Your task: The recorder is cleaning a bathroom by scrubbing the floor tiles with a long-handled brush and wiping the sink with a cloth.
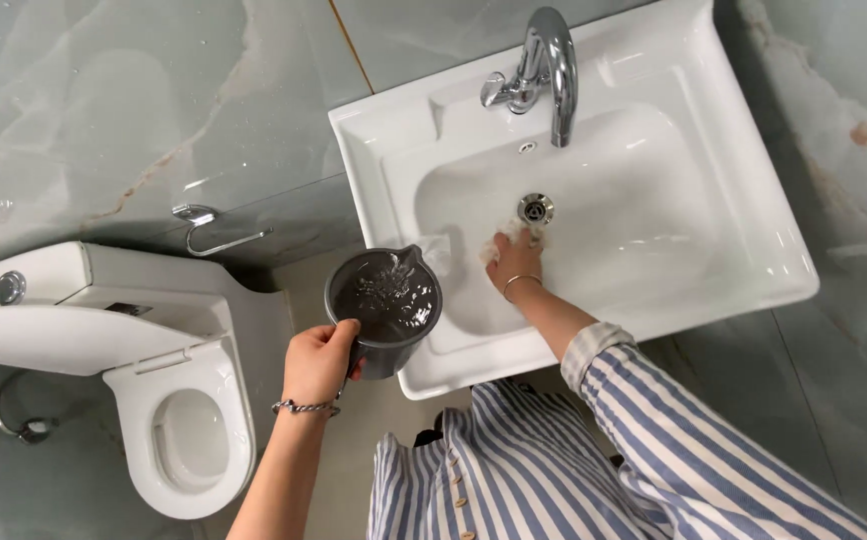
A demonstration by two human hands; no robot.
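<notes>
Left grip (320, 358) on gray jug (384, 310) — spout toward sink (754, 240)

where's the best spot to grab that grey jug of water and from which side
By its handle, on the near side facing the person, where the left hand grips it now. The grey jug holds water and its spout points at the sink, so keep it upright.

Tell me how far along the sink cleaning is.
Done: the grey jug is filled with water, and part of the white basin looks wet. In hand: the left hand tips the jug at the rim while the right hand wipes near the drain. Left: the rim and chrome tap.
</notes>
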